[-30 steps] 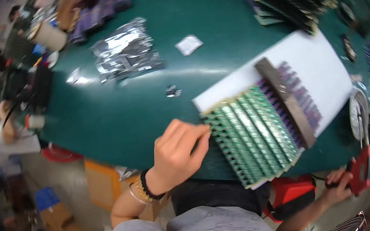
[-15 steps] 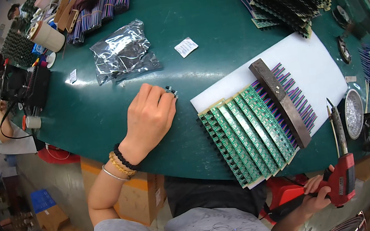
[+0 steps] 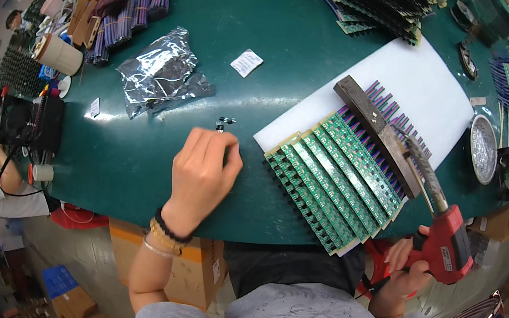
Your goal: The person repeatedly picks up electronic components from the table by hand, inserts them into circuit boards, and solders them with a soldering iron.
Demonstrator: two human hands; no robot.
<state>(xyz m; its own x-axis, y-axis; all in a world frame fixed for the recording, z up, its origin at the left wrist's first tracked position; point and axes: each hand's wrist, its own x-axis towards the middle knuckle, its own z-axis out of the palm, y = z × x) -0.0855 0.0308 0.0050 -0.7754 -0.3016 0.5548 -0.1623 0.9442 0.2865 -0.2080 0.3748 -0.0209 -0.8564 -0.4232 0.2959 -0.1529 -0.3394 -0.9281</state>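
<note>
Since the earlier head frames, the left hand [image 3: 204, 173] had drifted from the circuit boards [image 3: 336, 179] leftward, reaching a small dark component [image 3: 223, 123] on the green table [image 3: 290, 42]. Fingers curled loosely, touching it, nothing grasped yet. Boards lay racked under a dark bar [image 3: 374, 134], seemingly mid-batch. The right hand [image 3: 409, 267], near-right, clenched a red tool [image 3: 446, 242].

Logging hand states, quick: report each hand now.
Left hand: fingers curled at small black parts; grip unclear.
Right hand: closed on red tool.
</note>
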